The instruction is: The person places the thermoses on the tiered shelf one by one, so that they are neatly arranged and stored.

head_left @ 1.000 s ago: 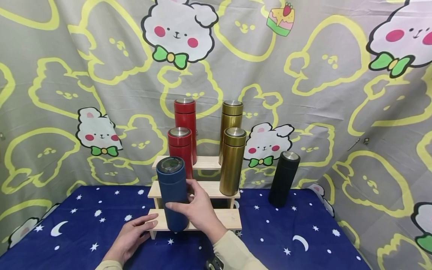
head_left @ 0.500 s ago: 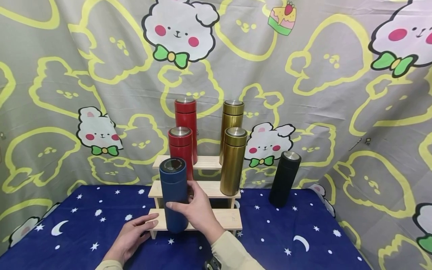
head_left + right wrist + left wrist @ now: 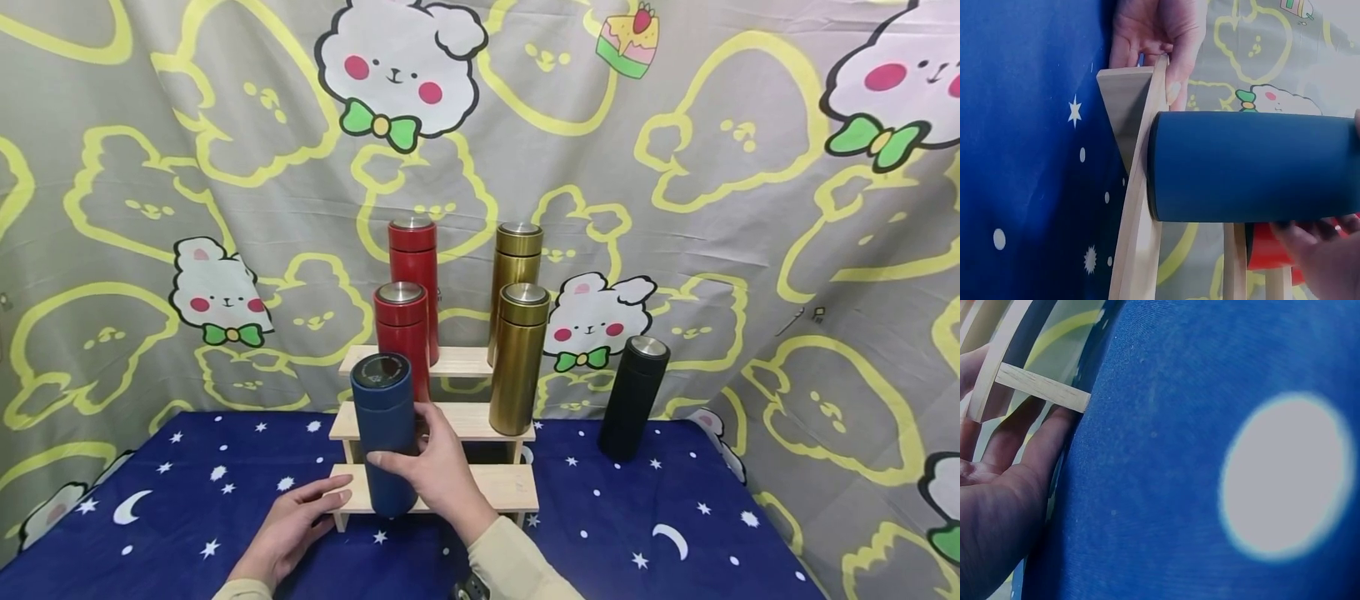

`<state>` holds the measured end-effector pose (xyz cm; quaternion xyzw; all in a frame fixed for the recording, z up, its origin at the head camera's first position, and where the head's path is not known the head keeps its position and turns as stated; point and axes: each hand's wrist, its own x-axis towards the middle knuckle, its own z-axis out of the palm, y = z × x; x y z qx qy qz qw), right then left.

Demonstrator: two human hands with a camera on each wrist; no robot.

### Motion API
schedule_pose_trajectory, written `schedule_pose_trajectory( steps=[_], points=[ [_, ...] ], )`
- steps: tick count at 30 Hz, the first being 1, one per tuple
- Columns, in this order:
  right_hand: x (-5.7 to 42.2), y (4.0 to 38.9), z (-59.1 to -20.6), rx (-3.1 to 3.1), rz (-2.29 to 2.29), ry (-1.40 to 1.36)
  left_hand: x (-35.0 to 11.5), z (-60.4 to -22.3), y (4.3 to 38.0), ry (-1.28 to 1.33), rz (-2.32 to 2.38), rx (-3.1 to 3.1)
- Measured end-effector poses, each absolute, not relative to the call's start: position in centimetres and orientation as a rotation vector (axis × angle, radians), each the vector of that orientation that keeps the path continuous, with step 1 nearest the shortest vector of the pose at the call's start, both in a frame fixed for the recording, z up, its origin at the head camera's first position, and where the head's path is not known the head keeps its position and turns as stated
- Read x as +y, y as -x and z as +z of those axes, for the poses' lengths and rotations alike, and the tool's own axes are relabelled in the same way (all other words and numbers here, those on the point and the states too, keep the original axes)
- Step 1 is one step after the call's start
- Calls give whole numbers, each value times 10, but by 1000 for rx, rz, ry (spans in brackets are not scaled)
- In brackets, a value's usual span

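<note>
A blue thermos [image 3: 384, 425] with a dark glossy lid stands at the left of the lowest step of a three-tier wooden display stand [image 3: 487, 487]. My right hand [image 3: 446, 471] grips its side, thumb in front and fingers behind. In the right wrist view the base of the blue thermos [image 3: 1254, 165] lies against the step, close to its front edge. My left hand [image 3: 292, 525] holds the left end of that step. Thumb above and fingers below, the left hand [image 3: 1160, 28] pinches the board in the right wrist view.
Red thermoses [image 3: 401, 325] stand at the left of the upper two steps, gold thermoses [image 3: 517, 358] at the right. A black thermos [image 3: 633, 400] stands on the dark blue starry cloth [image 3: 600, 533], right of the stand. A patterned curtain [image 3: 697, 225] hangs behind.
The blue thermos has shifted very slightly toward the front edge, still in my right hand. My left hand stays at the step's end.
</note>
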<state>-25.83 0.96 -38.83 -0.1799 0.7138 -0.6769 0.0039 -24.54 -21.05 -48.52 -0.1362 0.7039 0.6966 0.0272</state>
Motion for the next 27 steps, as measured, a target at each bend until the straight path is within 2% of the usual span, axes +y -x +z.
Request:
schedule_pose_trajectory(
  steps=[27],
  points=[
    [53,248,-387,2241,-2113,702,-211,-485,245,411,2162,2164]
  ],
)
